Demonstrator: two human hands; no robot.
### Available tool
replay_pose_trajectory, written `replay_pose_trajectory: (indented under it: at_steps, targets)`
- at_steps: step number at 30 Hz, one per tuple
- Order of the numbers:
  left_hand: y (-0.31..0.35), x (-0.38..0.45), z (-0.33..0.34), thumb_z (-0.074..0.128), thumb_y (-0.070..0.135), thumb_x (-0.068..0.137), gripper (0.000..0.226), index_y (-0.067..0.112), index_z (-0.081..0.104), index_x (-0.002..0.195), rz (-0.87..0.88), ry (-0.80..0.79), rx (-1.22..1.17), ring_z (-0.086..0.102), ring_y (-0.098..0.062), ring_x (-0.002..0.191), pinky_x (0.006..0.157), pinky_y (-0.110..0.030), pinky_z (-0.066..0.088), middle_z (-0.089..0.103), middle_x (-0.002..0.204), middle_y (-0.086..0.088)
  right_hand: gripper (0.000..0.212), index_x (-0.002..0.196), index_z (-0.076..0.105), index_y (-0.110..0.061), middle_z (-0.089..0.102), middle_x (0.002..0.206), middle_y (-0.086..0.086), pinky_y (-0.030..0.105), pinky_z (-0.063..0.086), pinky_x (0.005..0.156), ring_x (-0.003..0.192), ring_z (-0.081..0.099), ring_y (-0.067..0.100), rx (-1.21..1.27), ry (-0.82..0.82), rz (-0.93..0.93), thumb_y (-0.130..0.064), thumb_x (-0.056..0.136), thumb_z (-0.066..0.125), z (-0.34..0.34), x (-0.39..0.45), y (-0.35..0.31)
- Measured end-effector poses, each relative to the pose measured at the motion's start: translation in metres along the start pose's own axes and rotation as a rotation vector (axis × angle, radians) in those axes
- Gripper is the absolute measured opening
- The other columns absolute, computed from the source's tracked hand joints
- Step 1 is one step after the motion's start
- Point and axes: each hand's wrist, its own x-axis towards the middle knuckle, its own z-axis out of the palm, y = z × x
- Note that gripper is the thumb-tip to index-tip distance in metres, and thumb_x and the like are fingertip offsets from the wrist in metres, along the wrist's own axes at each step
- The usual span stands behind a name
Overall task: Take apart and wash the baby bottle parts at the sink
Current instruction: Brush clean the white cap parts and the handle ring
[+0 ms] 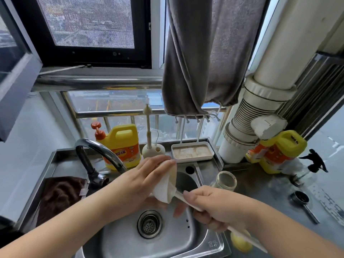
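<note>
Left hand (pixel 143 180) and right hand (pixel 214 205) above sink (pixel 214 244)

Over the steel sink (pixel 119 237), the left hand (pixel 143 181) wraps around a pale bottle part (pixel 167 185) held above the drain (pixel 149 224), while the right hand (pixel 216 207) grips the long white handle of a brush (pixel 247 239) whose head goes into that part (the head itself is hidden). A curved tap (pixel 96 155) stands at left, a yellow detergent jug (pixel 122 144) behind it, and a glass jar (pixel 226 180) sits on the surface at right.
</note>
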Motion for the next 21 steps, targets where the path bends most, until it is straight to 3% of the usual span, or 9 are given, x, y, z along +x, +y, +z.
replay_pose_trajectory:
  at_steps: [4,6,8,10,12,15,17,21]
  targets:
    - [0.007,-0.003,-0.002,0.024,0.058,0.096,0.056,0.044,0.011,0.148,-0.121,-0.116,-0.279,0.007,-0.009,0.145,0.116,-0.028,0.018,0.004,0.156,0.01,0.042,0.094,0.066,-0.023,0.026,0.052,-0.005,0.015,0.017,0.037,0.04,0.019,0.007,0.093,0.002,0.022,-0.049,0.098,0.033,-0.005,0.0,0.005]
    - [0.009,0.001,-0.006,0.038,0.054,0.092,0.054,0.056,0.016,0.142,-0.235,-0.126,-0.441,0.011,-0.003,0.143,0.113,-0.03,0.03,0.007,0.153,0.019,0.042,0.091,0.067,-0.025,0.026,0.053,-0.004,0.015,0.018,0.037,0.04,0.02,0.007,0.087,0.013,0.014,-0.05,0.097,0.034,-0.006,0.001,0.005]
    - [0.007,0.007,-0.008,0.059,0.057,0.079,0.073,0.059,0.017,0.14,-0.34,-0.125,-0.535,0.025,0.004,0.136,0.107,-0.026,0.038,0.021,0.146,0.025,0.041,0.086,0.069,-0.029,0.026,0.054,-0.002,0.016,0.019,0.037,0.04,0.021,0.008,0.053,0.02,0.008,-0.052,0.096,0.035,-0.007,0.001,0.002]
    - [0.003,0.013,-0.01,0.073,0.061,0.062,0.095,0.057,0.017,0.139,-0.5,-0.168,-0.624,0.04,0.006,0.124,0.103,-0.023,0.041,0.038,0.135,0.026,0.041,0.084,0.069,-0.032,0.026,0.056,-0.001,0.017,0.021,0.037,0.042,0.022,0.009,0.009,0.029,0.007,-0.053,0.096,0.036,-0.008,0.0,0.0]
    - [-0.002,0.016,-0.012,0.079,0.063,0.051,0.1,0.048,0.028,0.136,-0.619,-0.233,-0.682,0.051,0.002,0.113,0.097,-0.027,0.047,0.05,0.124,0.022,0.04,0.086,0.068,-0.032,0.026,0.056,0.0,0.017,0.021,0.037,0.042,0.022,0.009,-0.025,0.046,0.003,-0.053,0.096,0.036,-0.008,0.001,0.0]
    - [0.001,0.022,-0.014,0.085,0.052,0.05,0.079,0.035,0.05,0.119,-0.625,-0.288,-0.891,0.062,-0.006,0.099,0.086,-0.032,0.055,0.064,0.104,0.014,0.041,0.096,0.068,-0.026,0.029,0.052,0.0,0.017,0.021,0.035,0.038,0.024,0.008,-0.11,0.086,-0.014,-0.051,0.097,0.035,-0.006,0.003,-0.001]
    - [0.005,0.024,-0.013,0.085,0.043,0.053,0.071,0.027,0.054,0.114,-0.608,-0.274,-1.03,0.065,-0.011,0.095,0.081,-0.032,0.056,0.066,0.098,0.009,0.043,0.103,0.067,-0.018,0.029,0.051,0.002,0.017,0.021,0.034,0.035,0.024,0.009,-0.156,0.091,-0.028,-0.047,0.098,0.035,-0.005,0.003,-0.003]
    - [0.008,0.025,-0.015,0.084,0.042,0.052,0.07,0.025,0.054,0.114,-0.621,-0.231,-1.095,0.066,-0.013,0.092,0.078,-0.03,0.056,0.067,0.097,0.007,0.035,0.096,0.067,-0.034,0.032,0.05,-0.006,0.014,0.028,0.04,0.039,0.033,0.005,-0.497,0.209,-0.053,-0.051,0.097,0.037,-0.003,-0.005,-0.01]
